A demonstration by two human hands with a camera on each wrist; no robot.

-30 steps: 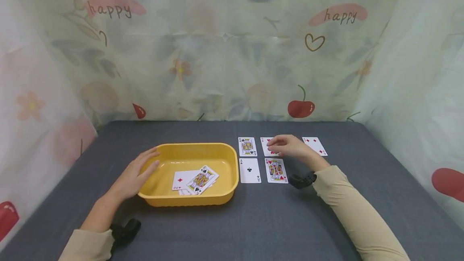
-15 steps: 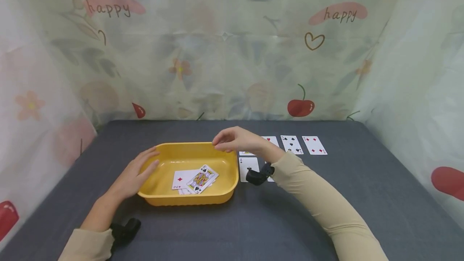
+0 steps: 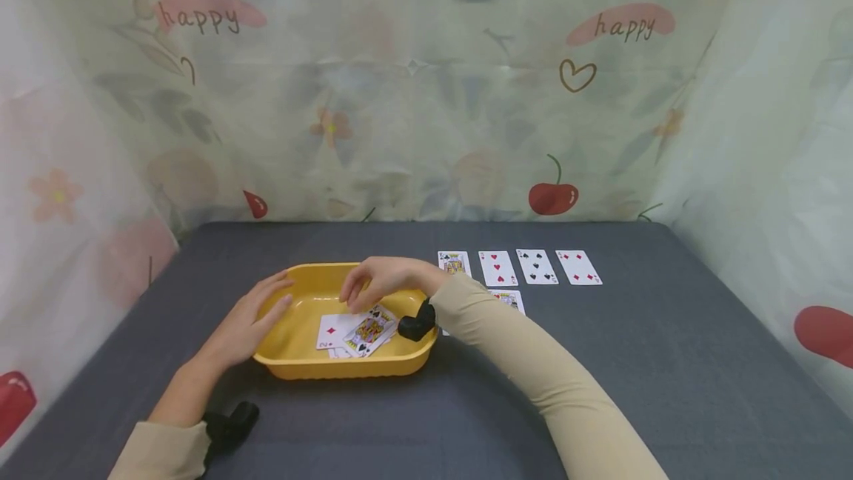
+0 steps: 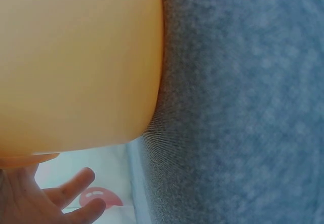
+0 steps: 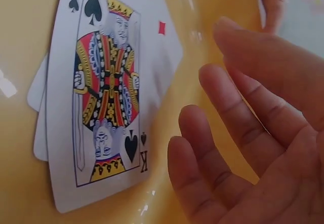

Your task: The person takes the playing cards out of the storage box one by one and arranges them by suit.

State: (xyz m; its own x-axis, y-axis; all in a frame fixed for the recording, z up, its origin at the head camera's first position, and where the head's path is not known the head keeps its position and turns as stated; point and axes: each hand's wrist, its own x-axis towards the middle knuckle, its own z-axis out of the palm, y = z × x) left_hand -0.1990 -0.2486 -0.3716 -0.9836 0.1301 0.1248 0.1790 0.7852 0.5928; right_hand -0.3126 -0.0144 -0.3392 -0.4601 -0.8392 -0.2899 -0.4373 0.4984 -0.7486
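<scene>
My right hand (image 3: 383, 282) is inside the yellow plastic tray (image 3: 280, 367), above the playing cards there. Its fingers are loosely bent, with nothing between thumb and fingertips. Just beside them in the right wrist view lies the king of spades (image 5: 109, 92). Below that king is the two of diamonds (image 3: 329, 332), with other card edges showing underneath. My left hand (image 3: 246, 321) rests at the tray's left rim, its fingers relaxed and spread. The left wrist view shows some of these fingers extending past the tray's outer wall.
Face up to the tray's right lie a king of clubs (image 3: 455, 261), a three of hearts (image 3: 497, 268), a spades card (image 3: 537, 267) and a diamonds card (image 3: 578, 267). A face card (image 3: 509, 298) in front is partly hidden by the right sleeve (image 3: 526, 361).
My right hand has travelled left from above the cards on the table, over the tray's right rim and down into the tray. The left hand stays at the rim.
</scene>
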